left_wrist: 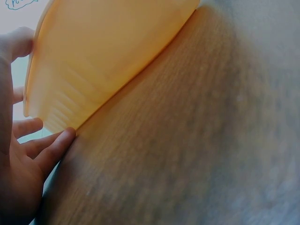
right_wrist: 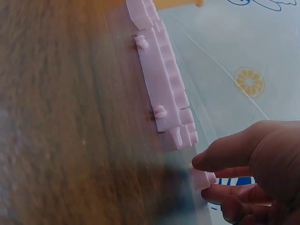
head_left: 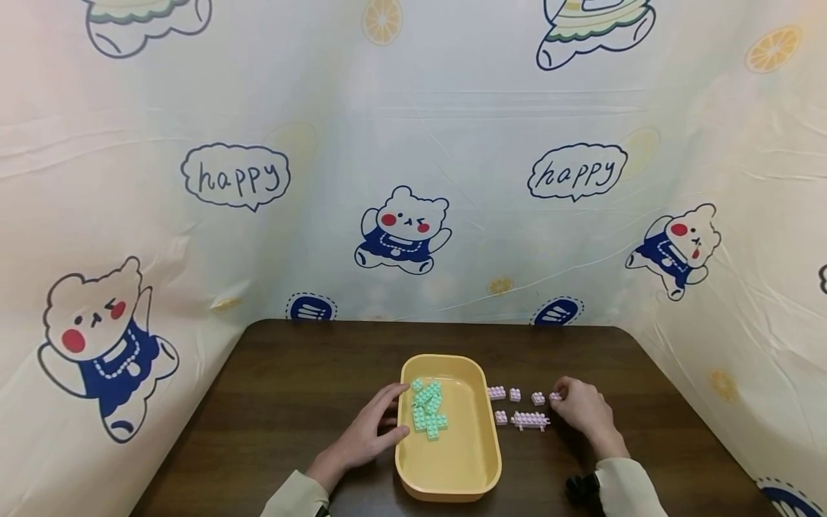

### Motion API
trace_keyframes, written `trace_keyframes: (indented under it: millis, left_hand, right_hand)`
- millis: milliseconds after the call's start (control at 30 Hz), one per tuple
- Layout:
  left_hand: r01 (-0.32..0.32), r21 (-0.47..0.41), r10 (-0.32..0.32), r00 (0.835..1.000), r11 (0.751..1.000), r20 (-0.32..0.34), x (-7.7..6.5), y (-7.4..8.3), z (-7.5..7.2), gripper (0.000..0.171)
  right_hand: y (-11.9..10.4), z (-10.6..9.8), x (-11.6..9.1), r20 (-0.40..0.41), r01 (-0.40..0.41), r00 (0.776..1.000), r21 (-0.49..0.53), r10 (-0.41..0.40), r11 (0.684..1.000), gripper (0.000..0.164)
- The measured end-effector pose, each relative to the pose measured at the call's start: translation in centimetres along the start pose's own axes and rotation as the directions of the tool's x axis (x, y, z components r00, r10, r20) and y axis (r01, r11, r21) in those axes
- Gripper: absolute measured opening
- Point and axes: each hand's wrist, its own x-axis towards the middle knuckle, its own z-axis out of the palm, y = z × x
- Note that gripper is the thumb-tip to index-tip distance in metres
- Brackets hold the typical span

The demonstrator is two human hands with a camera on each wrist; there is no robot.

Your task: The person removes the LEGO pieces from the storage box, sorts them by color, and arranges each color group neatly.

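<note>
At the right end of two rows of pink toy bricks, my right hand pinches a small pink building brick between thumb and fingers, down at the table. Beside it lies a long pink brick piece with little knobs on its side. Smaller pink bricks are spread between it and a yellow tray. My left hand rests against the tray's left side, fingers extended and thumb apart; in the left wrist view its fingertips touch the tray wall. Several mint-green bricks lie inside the tray's left half.
The dark wooden table carries the tray near its middle. A pale printed curtain with bears and orange slices surrounds its back and sides. A black object sits at the right wrist, by the sleeve.
</note>
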Motion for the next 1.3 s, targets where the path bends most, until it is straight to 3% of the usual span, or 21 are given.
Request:
trace_keyframes:
  millis: [600,967,1300]
  left_hand:
    - [0.039,-0.013,-0.039,0.999,0.999,0.009,-0.1,0.0,0.0,0.062]
    - [0.007,0.003,-0.007,1.000,1.000,0.005,-0.1,0.1,-0.1,0.062]
    - [0.012,0.004,-0.012,1.000,1.000,0.009,-0.1,0.1,-0.1,0.062]
  right_hand:
    - [0.2,0.6,-0.3,-0.002,-0.001,1.000,0.001,0.001,1.000,0.018]
    - [0.5,0.8,-0.1,0.022,-0.002,1.000,0.025,0.002,1.000,0.025]
    - [0.5,-0.5,-0.3,0.070,0.004,0.998,0.079,-0.010,0.997,0.034]
